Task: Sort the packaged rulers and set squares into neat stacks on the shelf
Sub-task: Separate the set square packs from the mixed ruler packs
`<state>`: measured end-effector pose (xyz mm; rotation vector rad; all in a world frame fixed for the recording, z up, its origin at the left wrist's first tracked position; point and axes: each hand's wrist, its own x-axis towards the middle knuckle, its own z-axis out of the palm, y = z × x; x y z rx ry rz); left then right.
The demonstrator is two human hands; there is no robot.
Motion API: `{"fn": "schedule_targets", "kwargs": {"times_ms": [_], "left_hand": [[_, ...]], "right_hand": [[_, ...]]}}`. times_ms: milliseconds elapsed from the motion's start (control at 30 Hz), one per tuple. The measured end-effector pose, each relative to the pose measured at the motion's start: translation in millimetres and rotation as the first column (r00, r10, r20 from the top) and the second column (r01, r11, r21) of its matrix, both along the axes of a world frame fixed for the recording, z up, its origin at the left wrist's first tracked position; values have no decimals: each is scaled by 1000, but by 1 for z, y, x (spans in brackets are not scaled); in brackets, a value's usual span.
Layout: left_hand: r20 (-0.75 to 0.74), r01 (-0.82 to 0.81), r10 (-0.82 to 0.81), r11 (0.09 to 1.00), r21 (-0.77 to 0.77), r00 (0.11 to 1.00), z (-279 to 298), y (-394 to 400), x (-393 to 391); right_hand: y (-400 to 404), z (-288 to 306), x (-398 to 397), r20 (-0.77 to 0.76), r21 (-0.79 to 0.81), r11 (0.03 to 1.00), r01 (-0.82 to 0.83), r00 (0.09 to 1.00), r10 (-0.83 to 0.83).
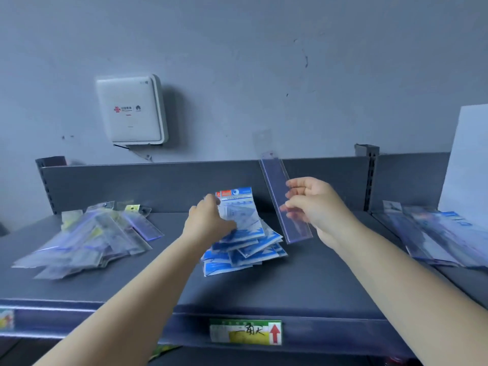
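Note:
My right hand (315,207) pinches a clear packaged ruler (277,186) and holds it tilted above the grey shelf (303,281), its top end leaning toward the back wall. My left hand (208,220) grips the top blue-and-white set square pack (241,207) of a loose, fanned pile (245,249) in the shelf's middle. A jumbled heap of clear ruler packs (87,239) lies at the left. More long ruler packs (438,233) lie on the neighbouring shelf at the right.
The shelf has a low grey back panel (158,183) and a slotted upright post (369,175) between the two bays. A white router box (132,109) hangs on the wall above. A green-yellow price label (245,332) sits on the front edge. A white board (467,159) stands far right.

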<state>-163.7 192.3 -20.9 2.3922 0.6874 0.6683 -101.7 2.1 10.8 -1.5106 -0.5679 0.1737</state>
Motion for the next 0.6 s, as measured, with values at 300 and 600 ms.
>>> {"fn": "schedule_targets", "kwargs": {"times_ms": [300,600], "left_hand": [[-31,-75,82,979,188,996,-1,96,-57],[-103,-133,232,811,569,967,6,200,-146]], "right_hand": [[92,3,-34,-1,-53,993,-104,995,104],[226,-16,-102,-51,-216,936,-278,961,273]]}}
